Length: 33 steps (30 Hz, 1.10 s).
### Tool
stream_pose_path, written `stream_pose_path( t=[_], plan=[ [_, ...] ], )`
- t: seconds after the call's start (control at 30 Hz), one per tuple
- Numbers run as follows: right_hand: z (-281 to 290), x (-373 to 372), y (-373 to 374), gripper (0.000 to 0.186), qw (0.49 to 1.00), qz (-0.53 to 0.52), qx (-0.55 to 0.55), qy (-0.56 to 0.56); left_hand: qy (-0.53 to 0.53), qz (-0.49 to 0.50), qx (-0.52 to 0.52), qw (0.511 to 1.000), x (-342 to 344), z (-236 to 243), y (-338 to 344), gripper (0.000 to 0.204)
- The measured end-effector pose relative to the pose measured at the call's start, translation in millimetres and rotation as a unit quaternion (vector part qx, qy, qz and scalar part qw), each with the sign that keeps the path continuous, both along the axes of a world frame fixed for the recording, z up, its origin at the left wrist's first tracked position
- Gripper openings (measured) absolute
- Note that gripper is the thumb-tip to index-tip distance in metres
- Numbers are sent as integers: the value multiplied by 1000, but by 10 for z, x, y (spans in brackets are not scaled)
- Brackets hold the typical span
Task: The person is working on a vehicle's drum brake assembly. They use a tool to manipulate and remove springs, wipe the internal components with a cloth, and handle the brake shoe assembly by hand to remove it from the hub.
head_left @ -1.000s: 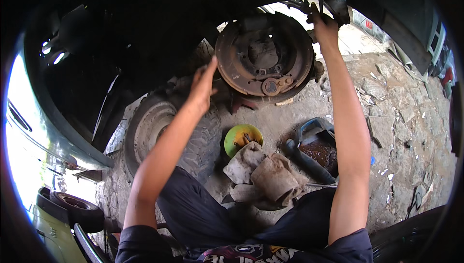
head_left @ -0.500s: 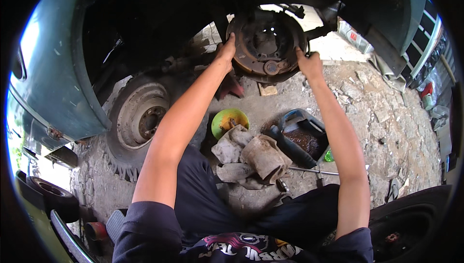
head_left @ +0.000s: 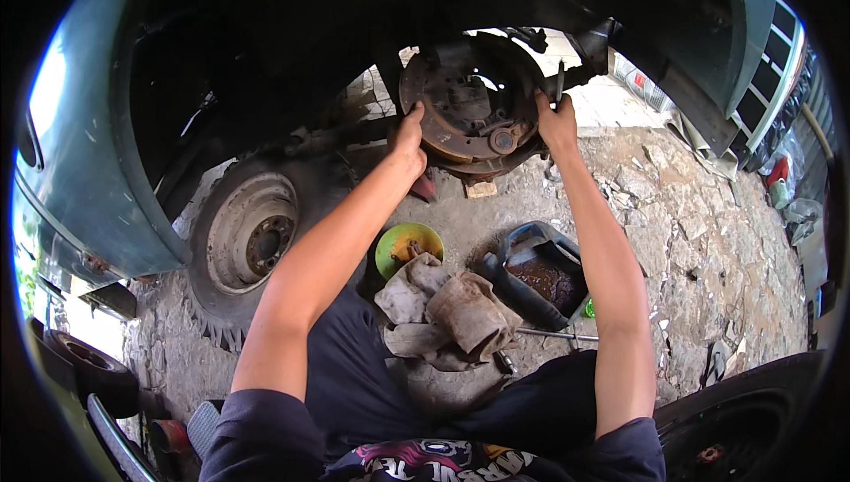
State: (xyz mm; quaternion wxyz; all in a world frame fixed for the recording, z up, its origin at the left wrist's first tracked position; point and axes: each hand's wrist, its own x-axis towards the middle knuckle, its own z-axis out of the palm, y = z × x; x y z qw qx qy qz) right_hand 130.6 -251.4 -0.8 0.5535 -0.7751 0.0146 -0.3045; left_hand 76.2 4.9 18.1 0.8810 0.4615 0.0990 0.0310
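A round, rusty brake assembly (head_left: 460, 147) sits in the dark wheel well of a vehicle (head_left: 159, 119). My left hand (head_left: 409, 137) grips the left side of its rim, thumb pointing up. My right hand (head_left: 555, 119) holds the right side, thumb on the rim and fingers partly hidden behind it. A small wooden block (head_left: 481, 190) lies on the ground below, and a red metal piece (head_left: 422, 186), partly hidden by my left wrist, is beside it.
A detached tyre (head_left: 212, 296) lies left. Between my knees and the brake are a green bowl (head_left: 390, 256), dirty rags (head_left: 460, 314), a dark cut container (head_left: 549, 278) and a metal bar (head_left: 567, 335) on broken concrete (head_left: 682, 243). Another tyre (head_left: 753, 429) stands lower right.
My right hand has come down from the parts above onto the assembly's right side. My left hand has closed on the left side. The assembly looks shifted slightly, and the view has moved.
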Motion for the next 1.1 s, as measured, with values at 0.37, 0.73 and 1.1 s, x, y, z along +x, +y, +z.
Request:
stream_pose_path(
  t=[0.37,0.73,1.1],
  plan=[
    [86,213,-80,58,994,104,11,-26,37,-36,55,997,-431,3,3,39],
    [282,321,-85,60,991,115,-54,-29,59,-45,120,990,-652,35,-64,41],
    [378,658,-106,70,992,108,-65,-23,121,-83,205,968,-710,-51,-63,42]
  ],
)
